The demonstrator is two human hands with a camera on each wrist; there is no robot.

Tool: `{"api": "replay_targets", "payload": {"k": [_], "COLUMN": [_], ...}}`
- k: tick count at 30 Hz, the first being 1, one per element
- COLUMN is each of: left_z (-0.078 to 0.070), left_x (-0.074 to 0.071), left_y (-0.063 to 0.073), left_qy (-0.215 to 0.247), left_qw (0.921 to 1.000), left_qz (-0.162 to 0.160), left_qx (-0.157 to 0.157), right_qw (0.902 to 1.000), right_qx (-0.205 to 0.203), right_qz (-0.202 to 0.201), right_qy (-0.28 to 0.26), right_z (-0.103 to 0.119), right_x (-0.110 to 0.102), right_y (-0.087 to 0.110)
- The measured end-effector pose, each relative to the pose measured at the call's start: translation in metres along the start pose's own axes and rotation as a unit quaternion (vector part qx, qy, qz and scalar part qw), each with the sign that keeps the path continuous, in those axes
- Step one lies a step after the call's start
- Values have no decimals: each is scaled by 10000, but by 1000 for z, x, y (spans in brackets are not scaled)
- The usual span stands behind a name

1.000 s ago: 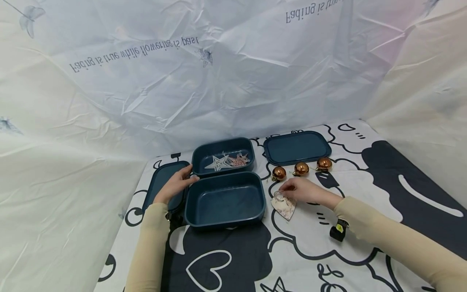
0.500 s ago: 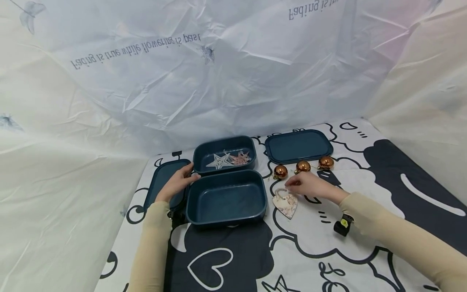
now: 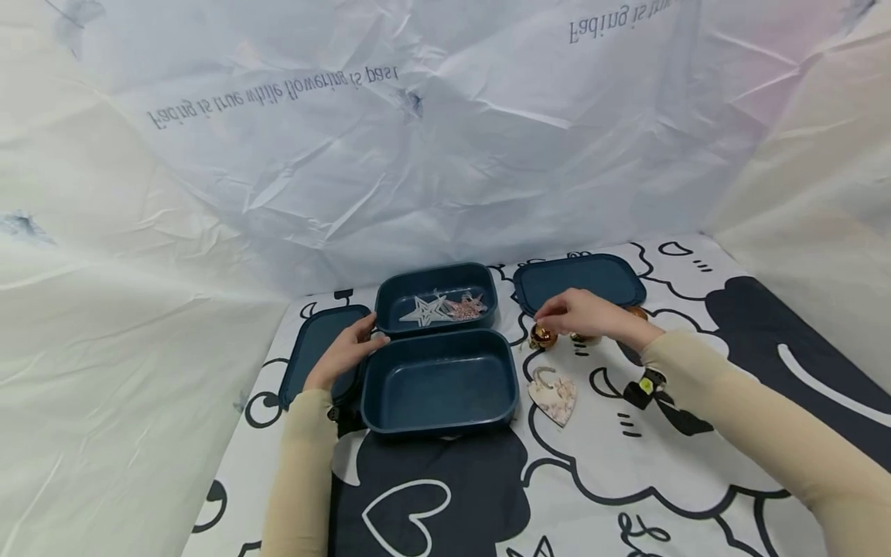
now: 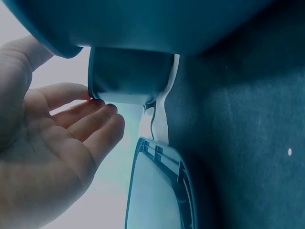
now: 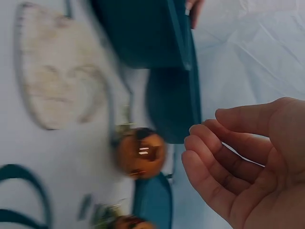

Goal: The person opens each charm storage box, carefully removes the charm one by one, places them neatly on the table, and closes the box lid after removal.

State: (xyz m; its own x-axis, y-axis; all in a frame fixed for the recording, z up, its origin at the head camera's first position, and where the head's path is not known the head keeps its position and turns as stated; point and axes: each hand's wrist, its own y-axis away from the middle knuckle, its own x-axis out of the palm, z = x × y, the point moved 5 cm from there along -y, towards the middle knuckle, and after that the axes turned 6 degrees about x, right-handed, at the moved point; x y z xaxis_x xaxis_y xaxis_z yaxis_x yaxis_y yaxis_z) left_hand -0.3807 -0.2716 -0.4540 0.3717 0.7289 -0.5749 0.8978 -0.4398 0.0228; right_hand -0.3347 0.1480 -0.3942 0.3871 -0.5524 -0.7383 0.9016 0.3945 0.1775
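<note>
My left hand (image 3: 343, 357) rests at the left ends of two dark blue boxes, thumb by the front box (image 3: 440, 425) and fingers by the rear box (image 3: 435, 274). In the left wrist view its fingertips (image 4: 102, 106) meet the rear box's edge, loosely bent. My right hand (image 3: 583, 312) hovers over a shiny copper bauble (image 3: 542, 338), fingers bent and nothing between them in the right wrist view. Two more baubles are partly hidden behind this hand. A floral heart-shaped ornament (image 3: 561, 402) with a cord loop lies nearer me on the tablecloth.
Inside the rear box lie a white star (image 3: 426, 311) and a pink snowflake-like ornament (image 3: 468, 306). One blue lid (image 3: 309, 339) lies left of the boxes, another lid (image 3: 592, 277) at the back right. Wrinkled white sheeting (image 3: 445, 170) encloses the table.
My right hand has let go of the heart ornament and moved back to above the nearest bauble. The heart stays on the cloth. My left hand keeps its place at the boxes.
</note>
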Motion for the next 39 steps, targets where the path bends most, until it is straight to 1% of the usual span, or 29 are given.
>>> {"api": "replay_targets", "payload": {"k": [5, 11, 15, 17, 19, 23, 27, 30, 34, 39], "left_z": [-6, -11, -13, -13, -13, -16, -20, -23, -27, -28], "left_x": [7, 11, 16, 20, 24, 32, 38, 41, 42, 36], "left_y": [3, 6, 11, 14, 17, 16, 13, 12, 14, 23], "left_qy": [38, 100, 158, 171, 205, 280, 323, 372, 427, 377], "left_qw": [10000, 9998, 9996, 9995, 9995, 9993, 9991, 9990, 9989, 9991], "left_qz": [-61, -177, -226, -243, -237, -219, -187, -170, -139, -114], "left_qx": [-40, 30, 67, 57, 54, 119, 187, 176, 158, 154], "right_qw": [10000, 10000, 9992, 9978, 9962, 9935, 9928, 9923, 9912, 9925], "right_qx": [48, 7, -30, 15, 91, 253, 347, 444, 605, 640], "right_qz": [75, 2, 0, 19, 72, 113, 221, 324, 380, 501], "right_qy": [-42, 36, 409, 667, 863, 1105, 1121, 1110, 1112, 913], "right_z": [18, 55, 78, 84, 88, 88, 88, 86, 84, 87], "right_x": [-17, -38, -42, -40, -37, -33, -25, -18, -13, -4], "right_y": [-21, -53, -74, -84, -95, -111, -117, -121, -125, -130]}}
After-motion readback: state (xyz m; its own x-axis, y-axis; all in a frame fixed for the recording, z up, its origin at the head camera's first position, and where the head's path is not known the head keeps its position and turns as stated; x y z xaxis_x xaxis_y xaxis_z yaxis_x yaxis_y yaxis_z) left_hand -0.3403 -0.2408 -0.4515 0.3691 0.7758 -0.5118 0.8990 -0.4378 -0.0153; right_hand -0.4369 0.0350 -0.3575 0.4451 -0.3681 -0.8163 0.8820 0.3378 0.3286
